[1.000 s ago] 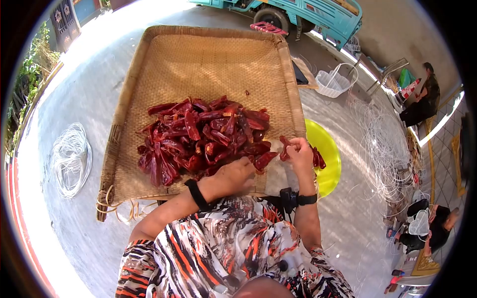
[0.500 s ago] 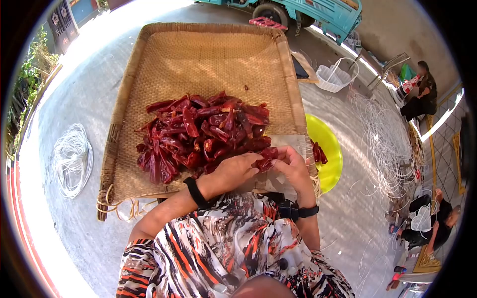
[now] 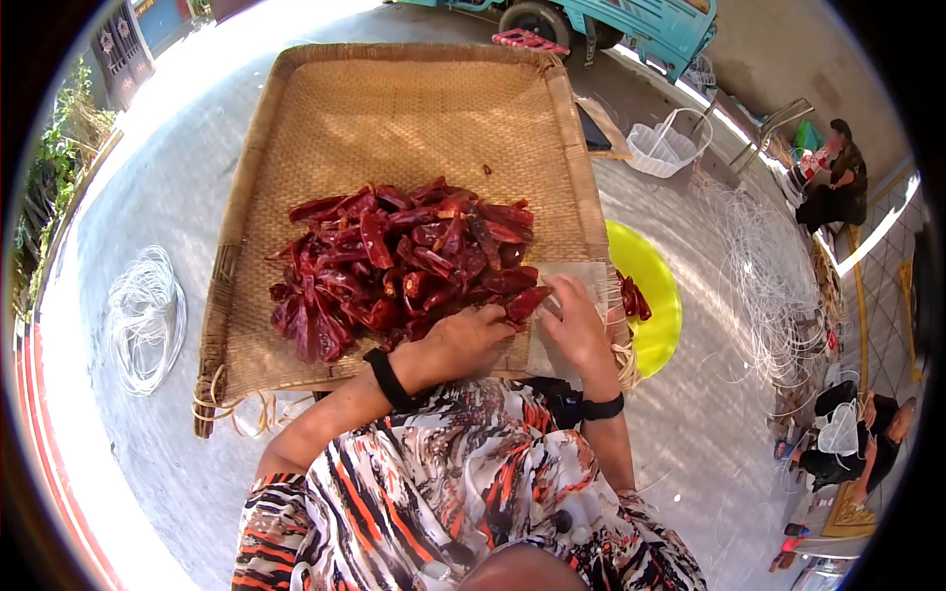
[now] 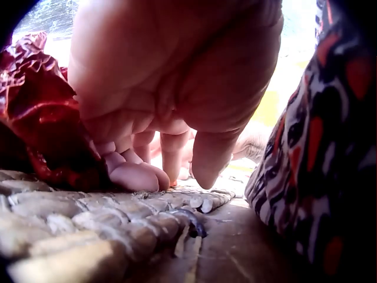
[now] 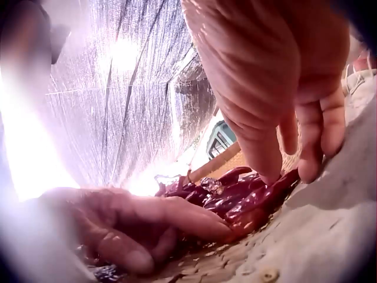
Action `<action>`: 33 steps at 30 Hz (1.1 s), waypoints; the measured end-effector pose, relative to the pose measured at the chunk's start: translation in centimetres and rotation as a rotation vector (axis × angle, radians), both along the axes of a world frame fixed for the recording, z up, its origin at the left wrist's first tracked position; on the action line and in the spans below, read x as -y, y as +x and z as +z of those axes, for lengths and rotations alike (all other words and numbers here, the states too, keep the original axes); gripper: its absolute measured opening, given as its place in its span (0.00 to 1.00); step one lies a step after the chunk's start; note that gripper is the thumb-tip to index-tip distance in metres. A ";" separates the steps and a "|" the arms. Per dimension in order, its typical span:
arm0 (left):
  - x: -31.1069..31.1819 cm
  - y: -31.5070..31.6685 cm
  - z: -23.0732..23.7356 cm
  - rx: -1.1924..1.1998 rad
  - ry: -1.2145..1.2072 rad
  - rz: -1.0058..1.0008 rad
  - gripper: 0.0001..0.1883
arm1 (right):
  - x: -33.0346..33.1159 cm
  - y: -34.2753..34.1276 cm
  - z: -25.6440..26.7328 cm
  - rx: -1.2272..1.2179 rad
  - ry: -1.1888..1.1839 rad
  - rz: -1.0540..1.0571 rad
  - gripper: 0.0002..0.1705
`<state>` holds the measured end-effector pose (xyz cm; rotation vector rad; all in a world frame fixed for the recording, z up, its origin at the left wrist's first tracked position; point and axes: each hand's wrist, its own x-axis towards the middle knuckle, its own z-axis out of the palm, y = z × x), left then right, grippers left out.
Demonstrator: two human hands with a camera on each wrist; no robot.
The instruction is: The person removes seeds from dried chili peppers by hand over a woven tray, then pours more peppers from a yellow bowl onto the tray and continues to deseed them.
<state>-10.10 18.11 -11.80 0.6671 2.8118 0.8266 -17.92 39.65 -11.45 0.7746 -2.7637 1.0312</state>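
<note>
Woven tray [image 3: 414,118], red pepper [image 3: 528,304] beside right fingers [image 3: 571,293]

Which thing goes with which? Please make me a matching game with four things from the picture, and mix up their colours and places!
Things
1. pepper pile
2. round basin
3. basket with a tall handle
4. parked vehicle

Colours and places
A. white, standing on the ground
B. turquoise, at the top edge of the head view
C. dark red, heaped on the woven tray
D. bright yellow, just past the tray's edge on the right-hand side

Right pairs: 1-C, 2-D, 3-A, 4-B
</note>
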 end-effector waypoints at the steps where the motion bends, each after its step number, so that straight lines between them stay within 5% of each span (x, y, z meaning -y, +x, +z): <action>1: 0.1 0.1 -0.3 -0.030 0.009 -0.010 0.26 | 0.4 0.0 -0.6 -0.087 0.029 0.059 0.21; 13: 0.3 0.0 -0.2 -0.088 -0.059 -0.057 0.31 | -1.2 0.4 1.5 0.108 0.127 0.036 0.16; 18: 0.6 0.0 -1.1 -0.152 -0.062 -0.083 0.31 | -5.0 -1.9 3.2 0.011 0.054 -0.338 0.19; 19: 0.6 0.0 -1.1 -0.143 -0.055 -0.083 0.31 | -5.3 -2.1 3.1 -0.163 -0.054 -0.484 0.19; 22: 0.6 -0.1 -0.8 -0.118 -0.036 -0.090 0.30 | -4.8 -1.3 5.4 -0.022 -0.123 -0.499 0.19; 26: 1.5 -1.6 0.2 0.041 0.210 -0.152 0.26 | -2.1 0.9 3.9 0.219 0.085 0.012 0.18; 29: 2.7 -2.3 2.6 0.217 0.504 -0.115 0.23 | 0.0 1.8 1.8 0.143 0.144 0.201 0.14; 31: 2.5 -2.8 1.9 0.313 0.840 -0.101 0.20 | 0.7 2.1 1.6 0.160 0.165 0.177 0.11; 33: 3.0 -3.0 2.4 0.415 0.914 -0.041 0.20 | 0.7 1.8 1.2 0.160 0.156 0.163 0.08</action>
